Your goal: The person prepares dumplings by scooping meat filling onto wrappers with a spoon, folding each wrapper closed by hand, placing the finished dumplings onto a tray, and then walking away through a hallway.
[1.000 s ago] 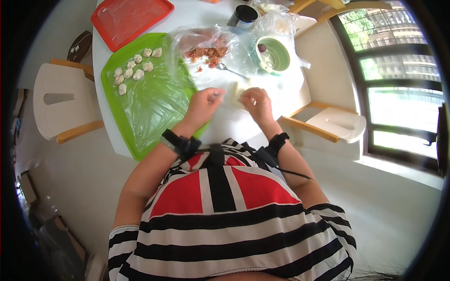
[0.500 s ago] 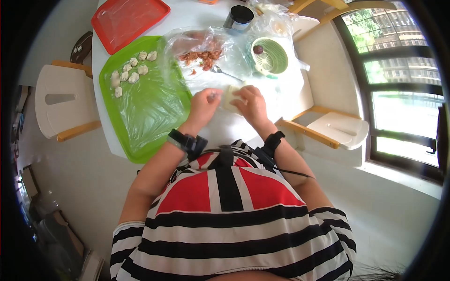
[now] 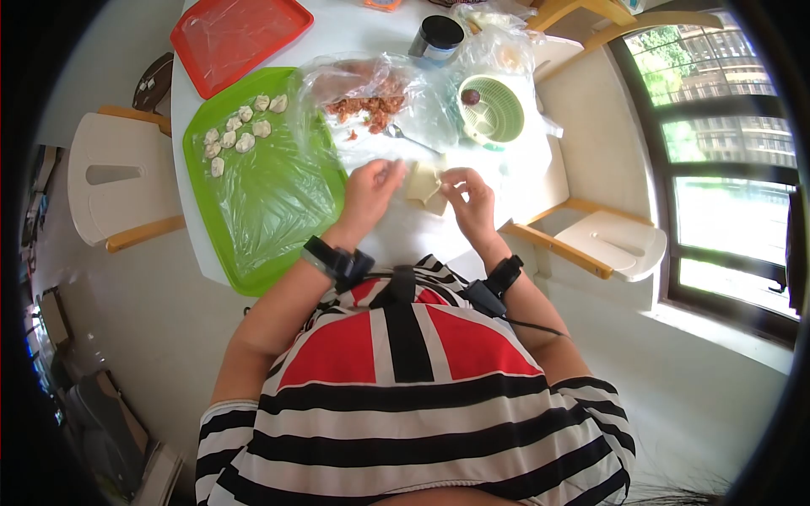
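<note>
A small stack of pale dough wrappers (image 3: 426, 187) lies on the white table between my hands. My right hand (image 3: 469, 196) pinches the right edge of a wrapper, its corner drawn up toward the fingertips. Left of the stack, my left hand (image 3: 374, 192) has its fingers curled together; anything between them is too small to make out. Beyond the hands, reddish minced filling (image 3: 368, 110) rests in a clear plastic bag (image 3: 422, 84), with a metal spoon (image 3: 409, 137) beside it. Several folded dumplings (image 3: 245, 142) sit on the film-covered green tray (image 3: 278, 221).
A red tray (image 3: 238, 40) lies at the back left. At the back right are a black-lidded jar (image 3: 439, 38), a pale green basket (image 3: 510, 110) holding a dark round item (image 3: 470, 97), and plastic bags (image 3: 504, 52). Chairs (image 3: 118, 173) flank the table.
My right hand has moved off the top of the stack to its right edge, and a wrapper's edge is now lifted. My left hand remains curled near the stack's left side.
</note>
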The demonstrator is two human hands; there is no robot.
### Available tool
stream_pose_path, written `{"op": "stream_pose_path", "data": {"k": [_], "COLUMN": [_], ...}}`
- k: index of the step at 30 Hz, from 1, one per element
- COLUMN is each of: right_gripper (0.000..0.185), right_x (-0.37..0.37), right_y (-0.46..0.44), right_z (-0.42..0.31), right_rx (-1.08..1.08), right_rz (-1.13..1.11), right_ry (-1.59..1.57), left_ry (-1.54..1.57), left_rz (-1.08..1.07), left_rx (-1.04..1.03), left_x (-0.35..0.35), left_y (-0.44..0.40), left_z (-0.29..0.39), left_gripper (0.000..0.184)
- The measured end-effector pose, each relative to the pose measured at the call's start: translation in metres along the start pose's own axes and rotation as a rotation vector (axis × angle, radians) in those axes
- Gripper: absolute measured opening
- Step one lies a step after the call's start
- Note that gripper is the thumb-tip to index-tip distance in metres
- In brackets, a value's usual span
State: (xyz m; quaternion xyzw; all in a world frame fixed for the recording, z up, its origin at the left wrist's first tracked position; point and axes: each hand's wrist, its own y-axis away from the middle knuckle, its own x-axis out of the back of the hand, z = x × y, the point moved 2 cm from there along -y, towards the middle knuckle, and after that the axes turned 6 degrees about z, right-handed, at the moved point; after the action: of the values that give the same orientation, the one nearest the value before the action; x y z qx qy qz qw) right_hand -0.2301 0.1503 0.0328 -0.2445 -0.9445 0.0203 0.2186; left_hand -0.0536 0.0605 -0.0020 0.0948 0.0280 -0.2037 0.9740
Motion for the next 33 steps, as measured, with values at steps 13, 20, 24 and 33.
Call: {"op": "stream_pose_path", "data": {"k": [13,20,24,33], "right_gripper": [0.004,0.001,0.008,0.015], "right_x": [0.007,0.024,0.002,-0.026], "right_y": [0.002,-0.007,-0.017,-0.101], "right_z": [-0.015,-0.034,-0.039,0.024], "right_rx": [-0.040,-0.179,-0.018,-0.054], "right_rz": [0.029,0.038,-0.105,-0.316], "right_ry": [-0.263,-0.682,-0.259,0.622], "left_ry": [-0.180,-0.442,0.079,-0.112], "left_rz": [-0.440,-0.420,-0.456,-0.155], "left_rx": [-0.143,-0.439,0.030,-0.006], "left_x": [-0.042,-0.047,-0.035,0.026], "left_y": [0.015,0.020,0.007,-0.002], "left_z": [0.018,0.035,0.050,0.025], "left_gripper": [0.044,0.050,0.051,0.036]}}
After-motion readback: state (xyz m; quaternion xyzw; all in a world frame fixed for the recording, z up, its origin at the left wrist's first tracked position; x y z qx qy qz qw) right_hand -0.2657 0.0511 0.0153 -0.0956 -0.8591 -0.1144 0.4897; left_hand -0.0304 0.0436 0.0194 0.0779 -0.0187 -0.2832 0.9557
